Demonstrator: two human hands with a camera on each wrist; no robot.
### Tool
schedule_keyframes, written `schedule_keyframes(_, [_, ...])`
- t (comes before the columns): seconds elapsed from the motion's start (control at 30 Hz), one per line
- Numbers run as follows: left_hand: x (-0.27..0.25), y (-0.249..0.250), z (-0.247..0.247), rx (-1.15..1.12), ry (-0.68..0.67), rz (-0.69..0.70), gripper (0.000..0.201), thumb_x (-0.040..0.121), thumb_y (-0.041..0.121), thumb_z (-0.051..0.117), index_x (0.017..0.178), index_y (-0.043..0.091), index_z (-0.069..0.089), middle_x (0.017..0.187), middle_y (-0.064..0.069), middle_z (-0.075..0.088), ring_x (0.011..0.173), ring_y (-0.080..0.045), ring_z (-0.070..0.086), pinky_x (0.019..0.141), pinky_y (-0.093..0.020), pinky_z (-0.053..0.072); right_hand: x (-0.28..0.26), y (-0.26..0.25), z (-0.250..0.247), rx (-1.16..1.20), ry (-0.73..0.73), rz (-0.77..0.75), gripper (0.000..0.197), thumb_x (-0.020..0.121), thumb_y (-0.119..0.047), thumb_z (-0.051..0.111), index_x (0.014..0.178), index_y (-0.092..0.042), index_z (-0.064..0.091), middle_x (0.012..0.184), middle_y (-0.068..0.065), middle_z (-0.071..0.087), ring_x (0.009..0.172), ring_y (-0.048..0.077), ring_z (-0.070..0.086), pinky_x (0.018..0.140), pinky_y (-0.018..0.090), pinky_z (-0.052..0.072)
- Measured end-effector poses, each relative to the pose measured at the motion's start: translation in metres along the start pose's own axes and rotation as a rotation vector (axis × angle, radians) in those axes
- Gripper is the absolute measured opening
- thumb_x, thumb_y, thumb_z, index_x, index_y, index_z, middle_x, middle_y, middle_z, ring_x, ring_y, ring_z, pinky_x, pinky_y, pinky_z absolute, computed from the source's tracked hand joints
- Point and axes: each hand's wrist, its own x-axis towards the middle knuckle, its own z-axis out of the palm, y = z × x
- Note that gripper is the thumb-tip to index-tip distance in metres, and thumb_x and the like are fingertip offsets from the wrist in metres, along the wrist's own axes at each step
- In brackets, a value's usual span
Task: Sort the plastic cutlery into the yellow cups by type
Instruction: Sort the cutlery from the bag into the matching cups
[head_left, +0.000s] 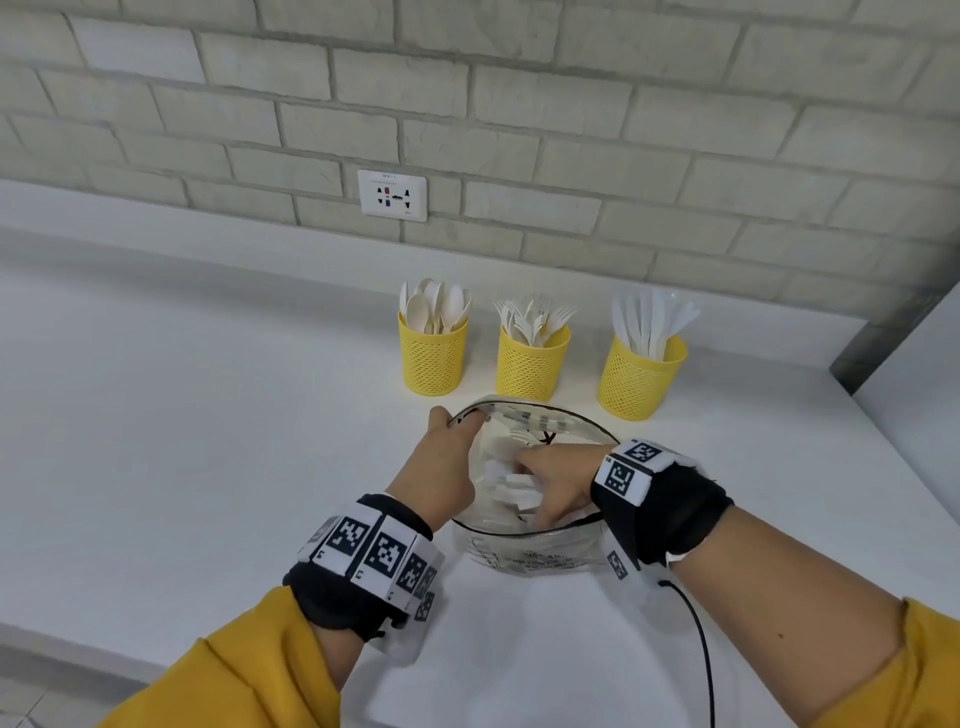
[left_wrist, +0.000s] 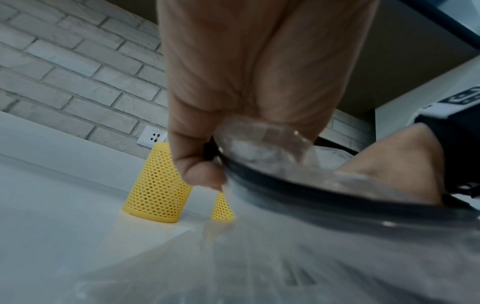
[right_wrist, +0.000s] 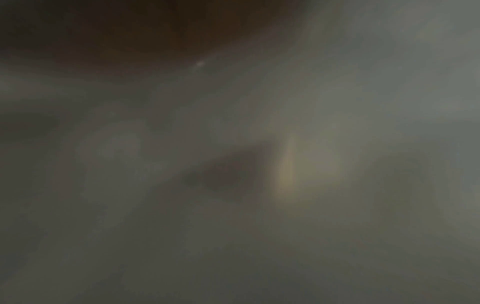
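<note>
Three yellow mesh cups stand in a row near the wall: the spoon cup (head_left: 432, 358), the fork cup (head_left: 531, 364) and the knife cup (head_left: 639, 379). In front of them lies a clear plastic bag (head_left: 535, 556) with a black rim (head_left: 545, 413) and white cutlery (head_left: 511, 483) inside. My left hand (head_left: 457, 421) pinches the rim at its far left and holds the mouth wide; the pinch (left_wrist: 205, 174) shows up close in the left wrist view. My right hand (head_left: 550, 488) is down inside the bag among the pieces, its fingertips hidden. The right wrist view is dark blur.
The white counter (head_left: 208, 441) runs to a grey brick wall with a socket (head_left: 392, 195). A grey step (head_left: 852, 358) bounds the counter at the right. A black cable (head_left: 696, 639) hangs from my right wristband. The left wrist view shows two cups (left_wrist: 158, 185) behind the bag.
</note>
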Motion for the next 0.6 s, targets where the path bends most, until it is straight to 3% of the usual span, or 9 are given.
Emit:
schedule_keyframes(0.1, [-0.001,0.001,0.000,0.002,0.000,0.005,0.083,0.074,-0.017,0.046,0.145,0.018,0.024,0.115,-0.009,0.033,0.090,-0.016,0.034,0.077,-0.009,0.028,0.000,-0.002,0.002,-0.026,-0.037,0.025,0.038,0.076,-0.026,0.071,0.096,-0.007,0.044,0.092,0.012,0.050,0.082,0.021,0.047,0.060,0.028,0.035])
schedule_keyframes(0.2, [-0.003,0.001,-0.002,0.002,-0.005,0.001,0.082,0.075,-0.016,0.046,0.146,0.018,0.022,0.119,-0.012,0.035,0.091,-0.015,0.033,0.077,-0.009,0.028,-0.001,-0.006,0.006,-0.079,-0.030,0.068,0.035,0.077,-0.030,0.068,0.089,-0.008,0.044,0.086,0.010,0.047,0.080,0.024,0.050,0.052,0.028,0.031])
schedule_keyframes(0.27, [-0.005,0.000,-0.004,0.004,-0.019,-0.012,0.082,0.076,-0.015,0.045,0.146,0.019,0.021,0.121,-0.012,0.035,0.090,-0.016,0.033,0.072,-0.010,0.030,-0.003,-0.008,0.008,-0.163,0.019,0.077,0.041,0.078,-0.037,0.065,0.094,-0.003,0.051,0.095,0.012,0.051,0.091,0.030,0.057,0.064,0.029,0.039])
schedule_keyframes(0.33, [-0.007,0.000,-0.006,0.008,-0.053,-0.039,0.081,0.078,-0.013,0.045,0.147,0.021,0.019,0.122,-0.012,0.035,0.086,-0.018,0.036,0.066,-0.013,0.034,-0.005,-0.008,0.011,-0.182,0.042,0.074,0.053,0.079,-0.041,0.064,0.110,0.000,0.052,0.111,0.014,0.055,0.103,0.031,0.056,0.077,0.034,0.044])
schedule_keyframes(0.37, [-0.007,-0.001,-0.006,0.011,-0.073,-0.054,0.081,0.078,-0.013,0.045,0.147,0.022,0.019,0.123,-0.012,0.035,0.084,-0.020,0.039,0.067,-0.016,0.036,-0.006,-0.009,0.010,-0.155,0.037,0.068,0.056,0.079,-0.039,0.065,0.116,0.000,0.050,0.112,0.014,0.056,0.101,0.030,0.057,0.078,0.034,0.045])
schedule_keyframes(0.43, [-0.009,-0.001,-0.006,0.008,-0.106,-0.073,0.081,0.078,-0.011,0.044,0.147,0.024,0.018,0.122,-0.011,0.035,0.081,-0.025,0.046,0.067,-0.021,0.039,-0.006,-0.009,0.007,-0.078,0.008,0.076,0.055,0.077,-0.032,0.069,0.117,0.000,0.048,0.101,0.011,0.055,0.090,0.026,0.054,0.068,0.031,0.043])
schedule_keyframes(0.6, [-0.011,-0.002,-0.010,0.011,-0.142,-0.071,0.078,0.081,-0.007,0.046,0.147,0.026,0.020,0.122,-0.010,0.037,0.099,-0.031,0.056,0.068,-0.021,0.039,-0.003,-0.004,0.001,0.088,0.018,0.090,0.022,0.074,-0.022,0.071,0.074,-0.012,0.052,0.078,0.003,0.052,0.080,0.022,0.051,0.056,0.026,0.036])
